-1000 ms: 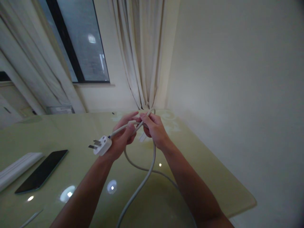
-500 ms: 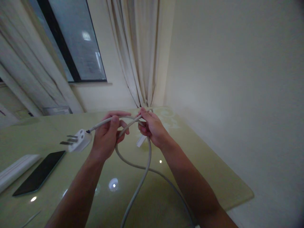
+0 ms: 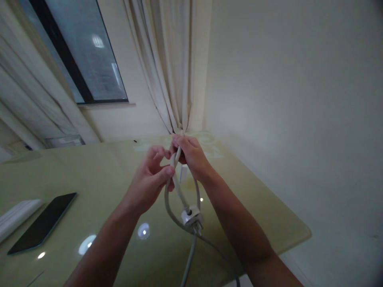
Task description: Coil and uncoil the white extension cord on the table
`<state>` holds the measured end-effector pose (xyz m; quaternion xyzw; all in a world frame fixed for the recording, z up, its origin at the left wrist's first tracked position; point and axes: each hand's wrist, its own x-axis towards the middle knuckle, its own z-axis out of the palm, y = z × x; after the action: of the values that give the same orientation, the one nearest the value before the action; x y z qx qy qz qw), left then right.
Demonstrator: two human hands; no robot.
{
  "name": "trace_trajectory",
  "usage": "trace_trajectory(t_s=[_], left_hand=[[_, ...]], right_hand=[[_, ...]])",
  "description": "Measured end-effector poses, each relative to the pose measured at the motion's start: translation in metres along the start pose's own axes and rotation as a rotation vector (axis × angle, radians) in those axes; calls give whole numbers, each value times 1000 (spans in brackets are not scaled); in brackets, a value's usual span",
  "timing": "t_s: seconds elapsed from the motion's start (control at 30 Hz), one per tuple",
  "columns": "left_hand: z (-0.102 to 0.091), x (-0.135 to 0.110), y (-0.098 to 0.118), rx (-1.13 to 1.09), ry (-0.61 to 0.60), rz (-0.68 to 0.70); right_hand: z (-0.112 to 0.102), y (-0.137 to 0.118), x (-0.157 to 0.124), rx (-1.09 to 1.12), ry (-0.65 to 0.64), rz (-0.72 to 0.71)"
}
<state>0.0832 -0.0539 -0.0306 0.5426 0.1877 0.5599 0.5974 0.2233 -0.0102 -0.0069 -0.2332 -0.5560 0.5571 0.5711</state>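
Head view | left hand (image 3: 149, 181) pinches the power cord (image 3: 180, 192), right hand (image 3: 193, 156) grips it just beyond | cord's up over the worktop (image 3: 110, 175), white plug (image 3: 191, 216) dangling below the hands | progress: loop formed, crossing apparently not yet drawn tight, plug end free

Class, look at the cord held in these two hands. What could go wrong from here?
The plug appears to hang from the cord, so it could swing, and its prongs might snag on the strands behind. The left hand seems to pinch the cord only lightly, so the crossing between it and the right hand might slip loose.
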Motion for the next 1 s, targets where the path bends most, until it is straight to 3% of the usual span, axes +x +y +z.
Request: trace_trajectory(t_s=[0.2,0.33,0.43,0.57,0.7,0.87,1.0], left_hand=[[-21,-6,-1,109,-250,-381],[-22,-12,1,212,-483,-520],[-22,-12,-2,149,-505,-555],[-25,-4,-18,59,-379,-458],[-17,7,-29,-59,-107,-384],[-1,13,-21,-133,110,-277],[1,13,-7,-37,322,-33]], right_hand=[[-4,3,-4,-144,-28,17],[-6,6,-4,-269,-20,-62],[-7,3,-3,-289,-78,-99],[-11,-7,-4,-246,0,-148],[-15,-18,-5,-180,161,-218],[-11,-27,-11,-88,270,-243],[-2,-29,-20,-78,245,-248]])
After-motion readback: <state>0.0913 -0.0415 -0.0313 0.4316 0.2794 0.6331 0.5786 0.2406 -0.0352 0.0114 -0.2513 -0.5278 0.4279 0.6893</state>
